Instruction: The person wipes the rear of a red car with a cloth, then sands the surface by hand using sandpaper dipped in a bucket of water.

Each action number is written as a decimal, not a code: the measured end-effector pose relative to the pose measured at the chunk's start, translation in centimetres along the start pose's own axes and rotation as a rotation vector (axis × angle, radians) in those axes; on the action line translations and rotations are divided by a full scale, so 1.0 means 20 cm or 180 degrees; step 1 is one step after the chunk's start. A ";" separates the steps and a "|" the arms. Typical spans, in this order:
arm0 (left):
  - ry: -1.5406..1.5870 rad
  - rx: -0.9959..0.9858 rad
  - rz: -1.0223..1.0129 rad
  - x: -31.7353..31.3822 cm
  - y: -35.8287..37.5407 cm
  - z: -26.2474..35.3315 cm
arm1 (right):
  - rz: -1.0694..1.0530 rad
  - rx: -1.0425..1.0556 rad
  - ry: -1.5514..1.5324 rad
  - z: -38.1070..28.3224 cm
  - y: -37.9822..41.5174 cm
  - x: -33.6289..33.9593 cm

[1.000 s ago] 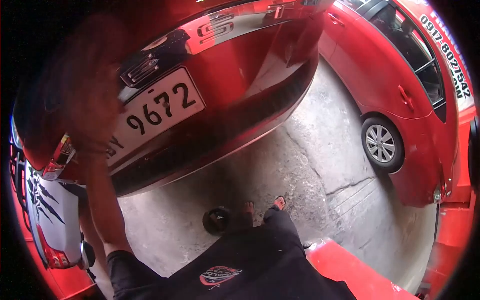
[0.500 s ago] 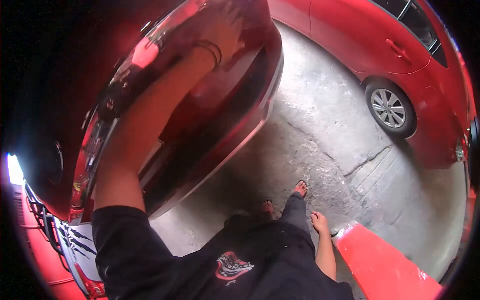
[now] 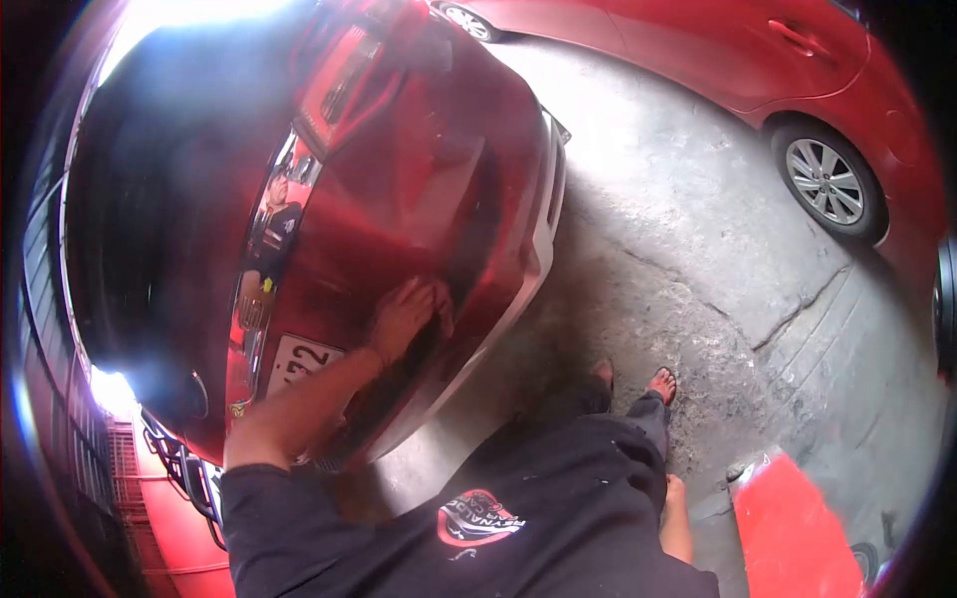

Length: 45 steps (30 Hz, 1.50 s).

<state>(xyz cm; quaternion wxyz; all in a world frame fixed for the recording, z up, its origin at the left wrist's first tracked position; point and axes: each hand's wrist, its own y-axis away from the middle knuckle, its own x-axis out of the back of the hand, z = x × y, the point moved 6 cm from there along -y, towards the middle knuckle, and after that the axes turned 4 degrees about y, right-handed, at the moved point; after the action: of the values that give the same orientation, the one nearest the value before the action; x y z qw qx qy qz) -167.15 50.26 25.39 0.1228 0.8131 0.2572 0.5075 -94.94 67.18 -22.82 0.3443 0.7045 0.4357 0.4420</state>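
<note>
My left arm reaches out to the back of a dark red car (image 3: 379,214). My left hand (image 3: 401,317) lies against its rear panel with the fingers stretched out, near the panel's lower edge and beside the number plate (image 3: 299,361). Nothing shows in that hand, and its reflection appears in the paint by the fingertips. Above the plate runs a shiny chrome strip (image 3: 269,234). Low at my side hangs my right hand (image 3: 675,490), apart from the car; its fingers are mostly hidden.
Another red car, with a silver-rimmed wheel (image 3: 823,181), stands across the cracked concrete floor (image 3: 688,259). A flat red panel (image 3: 793,533) is at my lower right. Dark metal bars (image 3: 184,468) and a red surface lie at lower left.
My left hand has come down and nearer along the rear panel, from the upper part to beside the number plate. The view has shifted, and my right hand shows less.
</note>
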 end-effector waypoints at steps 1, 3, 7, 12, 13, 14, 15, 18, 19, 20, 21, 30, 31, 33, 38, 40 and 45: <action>-0.0034 -0.0052 0.0132 0.09 -0.08 -0.04 | 0.0062 -0.0009 0.0122 -0.13 0.05 0.05; -0.0078 -0.0076 0.0529 0.47 -0.36 -0.11 | 0.0249 0.0028 0.0192 -0.39 0.12 0.14; -0.1019 0.0096 0.0075 0.65 -1.08 -0.40 | 0.0602 0.0196 -0.0098 -0.82 0.13 0.33; -0.0818 0.1033 0.0812 0.90 -1.21 -0.78 | 0.0545 0.0691 -0.0591 -0.99 0.00 0.38; -0.0600 0.1204 0.1170 1.10 -0.99 -0.73 | 0.0389 0.0662 -0.0547 -1.04 0.01 0.39; -0.0399 0.1405 0.1541 1.20 -0.82 -0.72 | 0.0243 0.0653 -0.0496 -1.07 0.01 0.40; -0.0533 0.1410 0.1552 1.15 -0.74 -0.71 | 0.0329 0.0877 0.0166 -1.11 0.03 0.41; -0.0733 0.1475 0.1362 1.02 -0.43 -0.62 | -0.0237 0.0901 0.1143 -0.99 -0.10 0.42; -0.0663 0.1454 0.1229 1.06 -0.30 -0.53 | -0.0496 0.0581 0.1168 -1.03 -0.07 0.47; -0.0582 0.1421 0.1120 1.07 -0.21 -0.47 | -0.0419 0.0720 0.1221 -0.96 -0.11 0.50; -0.0791 0.1235 0.1261 1.03 -0.15 -0.42 | -0.0313 0.0860 0.1260 -0.89 -0.17 0.57; -0.1118 0.0419 0.0502 0.11 0.31 0.07 | -0.0103 0.1050 0.1568 -0.75 0.02 0.94; -0.0854 0.0437 0.0346 0.02 0.41 0.12 | -0.0138 0.1033 0.1538 -0.71 0.05 0.94; -0.0353 0.0616 0.0143 -0.12 0.63 0.20 | -0.0283 0.0930 0.1797 -0.64 0.12 0.93; 0.0821 0.1949 0.0136 -0.32 1.26 0.58 | -0.0642 0.1131 0.2447 -0.57 0.19 0.82; 0.1315 0.2198 0.0168 -0.53 1.49 0.92 | -0.0853 0.1419 0.2388 -0.58 0.16 0.72; 0.7452 0.4716 -0.1544 -0.94 1.68 2.38 | -0.1039 0.1993 0.2505 -1.26 0.75 0.27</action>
<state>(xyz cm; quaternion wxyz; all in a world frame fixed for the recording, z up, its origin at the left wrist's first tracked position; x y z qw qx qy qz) -121.69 14.80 4.99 -0.5273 -0.2636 0.5450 0.5962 -112.32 68.95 1.35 -0.0080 0.4774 0.7472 0.4624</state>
